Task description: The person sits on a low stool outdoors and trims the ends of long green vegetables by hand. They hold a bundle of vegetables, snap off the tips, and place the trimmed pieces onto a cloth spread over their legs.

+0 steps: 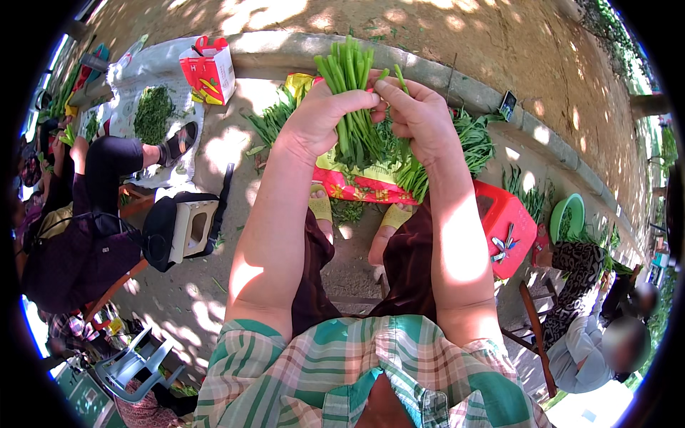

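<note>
My left hand (313, 125) is closed around a bunch of leafy green vegetable stems (348, 67), cut ends pointing away from me and leaves hanging below. Close beside it, my right hand (425, 117) pinches a thin green stem (401, 79) between thumb and fingers. The fingertips of both hands nearly meet at the bunch's right side. Beneath them a red and yellow printed plastic sack (342, 187) is spread on the ground with loose leaves on it. More long-leaved greens lie to the right (475, 142) and to the left (270, 119), partly hidden by my arms.
A red plastic stool (505, 224) at my right bears small metal tools (503, 245). Beyond it are a green basin (568, 216) and a seated person. A phone (507, 104) rests on the concrete kerb (428, 69). Leftward are a red shopping bag (208, 72), a leaf pile (152, 115) and another person.
</note>
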